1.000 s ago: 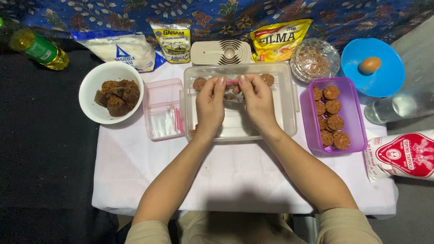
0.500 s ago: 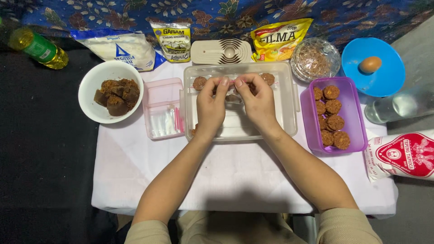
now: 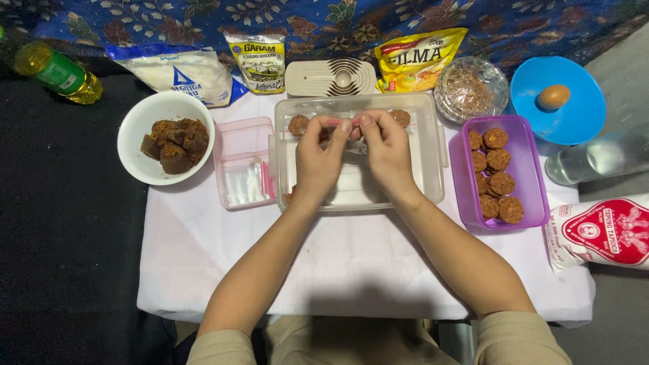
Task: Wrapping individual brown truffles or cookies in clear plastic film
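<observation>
Both my hands are raised over a clear rectangular container [image 3: 433,145]. My left hand [image 3: 316,162] and my right hand [image 3: 387,154] pinch the pink-edged top of a small clear plastic bag [image 3: 353,124] between thumbs and fingertips; the bag's contents are hidden behind my fingers. Two brown crumbed balls [image 3: 298,125] lie at the far end of the container, one on each side of my hands. A purple tub [image 3: 531,196] to the right holds several more crumbed balls. A small pink box [image 3: 238,143] to the left holds more clear bags.
A white bowl [image 3: 138,128] of dark brown chunks stands at the left. Along the back lie an oil bottle [image 3: 57,71], several food packets, a beige lid [image 3: 329,77] and a glass bowl [image 3: 471,88]. A blue plate [image 3: 574,118] carries an egg [image 3: 553,96]. A bottle and bag lie right.
My fingertips have shifted slightly along the bag's top edge, first closing together, then moving a little to the right. Everything else on the table stays where it was.
</observation>
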